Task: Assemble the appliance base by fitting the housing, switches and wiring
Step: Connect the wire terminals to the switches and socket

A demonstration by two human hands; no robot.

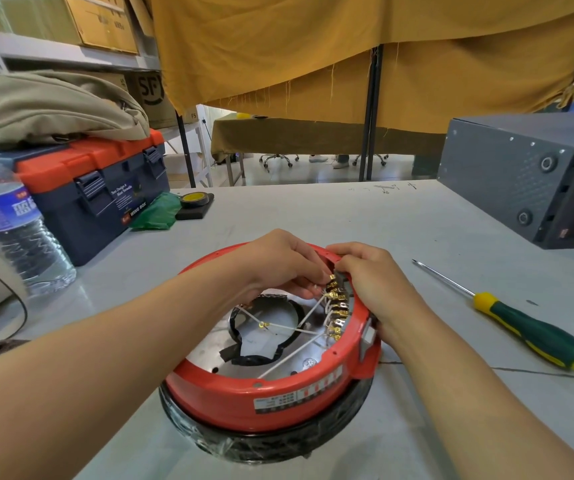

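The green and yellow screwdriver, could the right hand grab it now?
Probably yes. The green-handled, yellow-tipped screwdriver lies alone on bare grey table beside the right hand, but that hand must first release the red housing.

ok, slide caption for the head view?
Left hand pinches a brass terminal inside the red housing; right hand grips its rim.

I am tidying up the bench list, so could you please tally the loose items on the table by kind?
Screwdriver: 1
Toolbox: 1
Water bottle: 1
Tape roll: 1
Red housing: 1
Grey metal case: 1
Total: 6
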